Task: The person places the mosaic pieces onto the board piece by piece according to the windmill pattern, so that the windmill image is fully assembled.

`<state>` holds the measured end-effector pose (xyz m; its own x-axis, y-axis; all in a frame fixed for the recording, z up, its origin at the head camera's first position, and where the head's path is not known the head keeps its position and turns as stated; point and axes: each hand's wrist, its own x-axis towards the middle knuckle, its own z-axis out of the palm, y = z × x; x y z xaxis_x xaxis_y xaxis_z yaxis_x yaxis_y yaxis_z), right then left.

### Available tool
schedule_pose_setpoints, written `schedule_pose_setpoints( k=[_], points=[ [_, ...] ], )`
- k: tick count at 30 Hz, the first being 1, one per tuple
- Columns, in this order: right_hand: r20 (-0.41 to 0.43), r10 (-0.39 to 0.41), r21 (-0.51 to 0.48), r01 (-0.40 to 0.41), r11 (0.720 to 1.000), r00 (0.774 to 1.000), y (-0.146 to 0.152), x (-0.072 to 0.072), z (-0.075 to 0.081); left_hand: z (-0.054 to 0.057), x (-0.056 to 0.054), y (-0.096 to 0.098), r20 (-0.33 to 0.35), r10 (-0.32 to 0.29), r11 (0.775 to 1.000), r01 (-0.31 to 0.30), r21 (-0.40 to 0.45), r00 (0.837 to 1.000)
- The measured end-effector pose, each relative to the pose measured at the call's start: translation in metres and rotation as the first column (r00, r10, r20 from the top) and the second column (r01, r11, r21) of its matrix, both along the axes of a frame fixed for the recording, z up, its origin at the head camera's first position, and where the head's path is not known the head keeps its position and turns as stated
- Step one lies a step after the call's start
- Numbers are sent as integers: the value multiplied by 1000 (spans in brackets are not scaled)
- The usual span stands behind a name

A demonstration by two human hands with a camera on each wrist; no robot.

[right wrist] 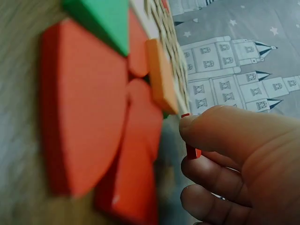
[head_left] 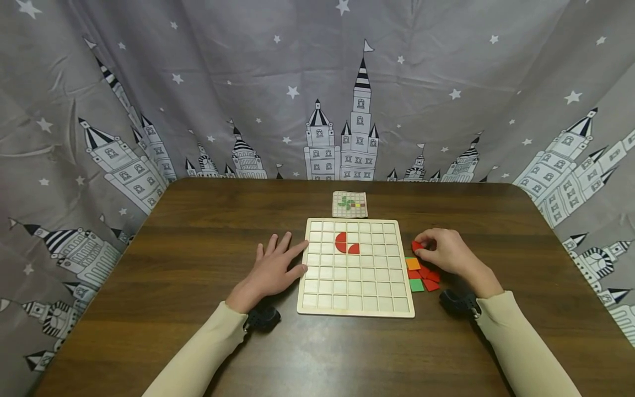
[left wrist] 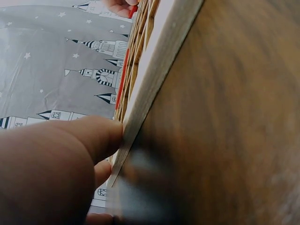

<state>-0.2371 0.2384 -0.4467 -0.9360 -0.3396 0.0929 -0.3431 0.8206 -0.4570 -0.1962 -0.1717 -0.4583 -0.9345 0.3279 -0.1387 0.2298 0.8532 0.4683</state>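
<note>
A pale wooden grid board [head_left: 354,286] lies on the table, with three red quarter-round tiles [head_left: 340,246] set in its upper cells. Beside its left edge is my left hand [head_left: 270,270], fingers spread, with thumb and index fingertip at the board's side. In the left wrist view the thumb [left wrist: 101,133] presses against that edge. Off the board's right side, my right hand [head_left: 444,251] pinches a small red tile [right wrist: 193,150] between thumb and fingers. Just below that hand lies a loose pile of red tiles [head_left: 430,278], with an orange tile [head_left: 413,263] and a green tile [head_left: 416,285].
A small pattern card [head_left: 349,212] with green, yellow and dark marks lies behind the board. The brown wooden table [head_left: 223,209] ends at a grey curtain [head_left: 248,71] printed with castles and stars. Each wrist wears a black camera.
</note>
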Motion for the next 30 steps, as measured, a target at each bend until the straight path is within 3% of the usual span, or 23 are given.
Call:
schedule_pose_setpoints(
  k=[9, 30],
  points=[
    [-17, 30, -49, -31, 998, 999, -14, -3, 6, 1, 1, 0, -7, 2, 1000, -2, -1, 1000],
    [75, 115, -72, -110, 991, 991, -67, -10, 9, 0, 2, 0, -10, 8, 1000, -8, -4, 1000]
  ],
)
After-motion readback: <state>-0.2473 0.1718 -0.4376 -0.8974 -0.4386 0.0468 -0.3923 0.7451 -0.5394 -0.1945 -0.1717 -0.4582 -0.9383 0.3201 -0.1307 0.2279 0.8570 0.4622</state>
